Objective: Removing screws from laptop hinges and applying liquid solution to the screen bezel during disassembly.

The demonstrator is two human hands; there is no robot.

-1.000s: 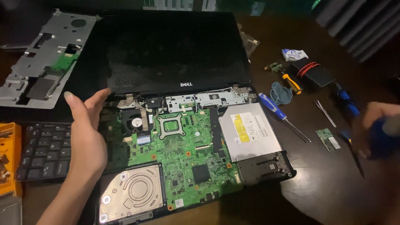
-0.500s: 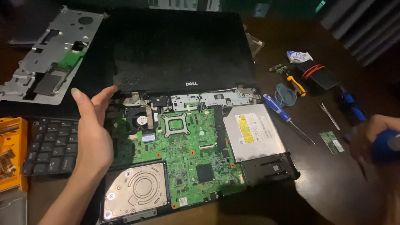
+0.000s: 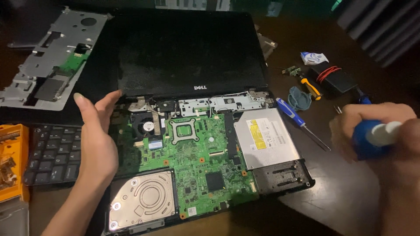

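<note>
A single head-worn camera looked steeply down and forward from close range at a dark table (image 3: 350, 205). The opened laptop (image 3: 192, 144) filled the frame's centre, its screen toward the top edge. No second view shared the scene.

Screen (image 3: 175, 57): big dark rectangle, switched off, lying back flat at the top centre of the surface; small pale logo on its lower bezel. Left hand (image 3: 98, 140) rests w/ fingertips at its lower left corner. Yellow label (image 3: 256, 135): narrow rectangular strip on the silver optical drive (image 3: 267, 137), right of the green board; next to it a larger white label (image 3: 278, 131) w/ fine print. Small white-and-blue packet (image 3: 314, 57), crumpled, top right, by the black box.
</note>
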